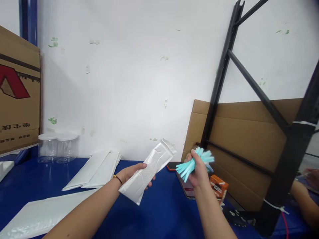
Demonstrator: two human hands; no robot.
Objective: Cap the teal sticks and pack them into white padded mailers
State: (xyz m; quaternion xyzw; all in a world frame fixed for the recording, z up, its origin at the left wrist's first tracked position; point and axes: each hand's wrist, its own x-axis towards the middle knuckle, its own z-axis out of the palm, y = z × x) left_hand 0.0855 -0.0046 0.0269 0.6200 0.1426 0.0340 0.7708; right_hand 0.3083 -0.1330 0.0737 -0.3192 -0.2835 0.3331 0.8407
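Observation:
My left hand (134,172) is closed around a white padded mailer (151,169), thumb on top and fingertips showing at its far edge. The mailer is held tilted above the blue tabletop, its upper end pointing to the right. To the right, my right hand (199,171) grips the middle of a bundle of light-blue strips (189,166), whose ends fan out on both sides of the fist. The strips' exact kind cannot be made out. A gap separates the bundle from the mailer.
More white mailers (99,169) lie on the blue table (159,212) at left. Two clear lidded jars (67,149) stand behind. A tablet (185,186) and an orange box (218,186) are at right, near a black metal frame (281,166). Another person's arm (305,202) shows far right.

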